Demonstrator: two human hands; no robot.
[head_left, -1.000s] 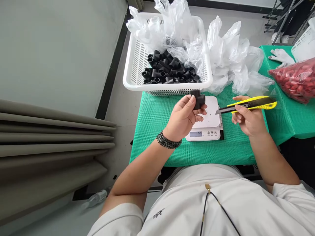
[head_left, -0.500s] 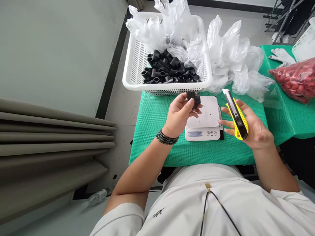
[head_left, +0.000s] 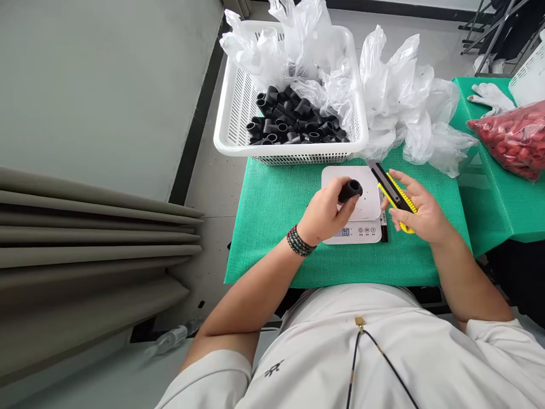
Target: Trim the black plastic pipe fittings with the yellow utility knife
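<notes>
Since the earlier frame, the left hand [head_left: 326, 218] has moved the matte black plastic pipe fitting [head_left: 349, 191] inward over the scale, turning one round open end toward 3 o'clock, and the right hand [head_left: 426, 213] has tilted the yellow-and-black utility knife [head_left: 394, 196] so its metal blade tip points toward 11 o'clock. The left hand is narrowly closed, gripping the fitting in its fingers above the white platform of the white digital kitchen scale [head_left: 351, 190]; contact with the platform cannot be confirmed. The right hand is partly spread, with the knife held across its palm and fingers, the blade just beside the platform's 3 o'clock edge. The scale sits on a green mesh mat [head_left: 272, 227], with a slim black marker [head_left: 384, 232] at its 3 o'clock side. At 12 o'clock, a white slotted plastic basket [head_left: 289, 152] holds black pipe fittings [head_left: 293, 116] and white plastic bags [head_left: 323, 68]. A clear bag of red pieces [head_left: 515, 139] lies at 2 o'clock.
</notes>
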